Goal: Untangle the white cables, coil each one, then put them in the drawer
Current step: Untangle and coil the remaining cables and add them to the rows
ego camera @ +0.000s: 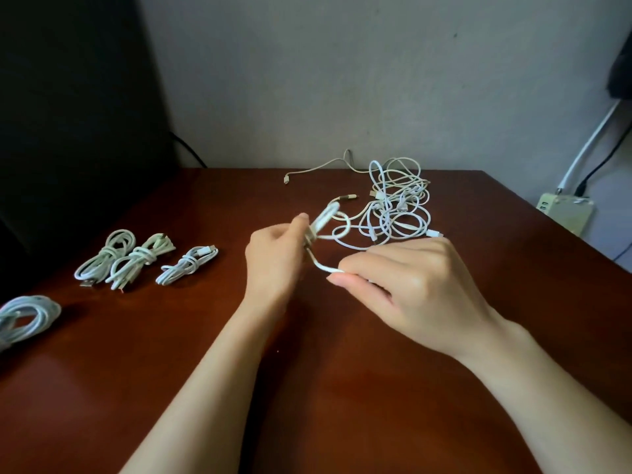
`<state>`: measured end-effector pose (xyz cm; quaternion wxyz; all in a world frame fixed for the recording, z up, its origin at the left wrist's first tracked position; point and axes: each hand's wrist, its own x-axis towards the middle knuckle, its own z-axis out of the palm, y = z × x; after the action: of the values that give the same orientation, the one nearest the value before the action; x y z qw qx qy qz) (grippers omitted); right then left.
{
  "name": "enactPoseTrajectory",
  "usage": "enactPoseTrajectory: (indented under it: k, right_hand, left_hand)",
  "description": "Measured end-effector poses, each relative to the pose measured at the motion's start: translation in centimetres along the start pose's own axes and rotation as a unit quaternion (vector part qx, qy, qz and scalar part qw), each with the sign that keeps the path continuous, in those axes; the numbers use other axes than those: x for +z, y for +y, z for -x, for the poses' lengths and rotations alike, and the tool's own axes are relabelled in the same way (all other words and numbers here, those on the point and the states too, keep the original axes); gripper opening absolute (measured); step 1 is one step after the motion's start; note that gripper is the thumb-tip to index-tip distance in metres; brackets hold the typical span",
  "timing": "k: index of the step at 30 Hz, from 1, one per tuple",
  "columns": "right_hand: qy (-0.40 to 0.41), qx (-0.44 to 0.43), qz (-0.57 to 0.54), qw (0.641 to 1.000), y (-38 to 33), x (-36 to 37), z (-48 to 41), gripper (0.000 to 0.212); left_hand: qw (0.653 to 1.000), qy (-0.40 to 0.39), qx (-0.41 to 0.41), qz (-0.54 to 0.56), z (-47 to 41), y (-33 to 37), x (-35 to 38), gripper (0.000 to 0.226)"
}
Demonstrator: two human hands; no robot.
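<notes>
White cables (400,203) lie in a loose tangle on the far right part of the desk (307,388), well apart from the finished coils. 1 beige strand (318,168) trails from the tangle along the back edge. Above the desk's centre the left hand (273,254) grips a folded cable (323,220), fingers curled round its middle, loops projecting past the fingertips. Just beside it the right hand (410,285) pinches the free tail (325,267) of that same cable between thumb and forefinger; the tail runs in a short bend between the 2 hands. 3 coiled bundles (136,260) rest side by side on the left of the desk, each wrapped round its middle. A 4th coil (25,316) sits at the left edge, partly cut off. A power strip (564,213) stands beyond the desk's right edge.
</notes>
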<state>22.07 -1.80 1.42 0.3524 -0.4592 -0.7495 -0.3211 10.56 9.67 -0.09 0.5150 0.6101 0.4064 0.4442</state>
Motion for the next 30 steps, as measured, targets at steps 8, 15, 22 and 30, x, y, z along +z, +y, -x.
enactPoseTrajectory:
  k: [8, 15, 22, 30]
  right_hand:
    - [0.102, 0.023, 0.062, 0.993, 1.6, -0.9, 0.1, 0.023]
    - [0.149, 0.076, 0.055, 0.984, 2.3, -0.7, 0.4, 0.024]
    - [0.103, 0.291, -0.021, 0.951, 4.2, -0.2, 1.4, 0.021]
    - [0.011, 0.456, -0.173, 0.873, 4.7, 1.5, 2.0, 0.032]
  left_hand:
    - [0.967, -0.023, 0.18, -0.178, 0.4, -0.3, 0.3, 0.048]
    - [0.93, -0.198, 0.207, -0.23, 1.5, -0.1, 1.0, 0.056]
    - [0.941, -0.252, 0.15, -0.169, 2.8, 0.3, 2.1, 0.067]
    - [0.953, -0.26, 0.141, -0.064, 3.1, 0.5, 2.1, 0.062]
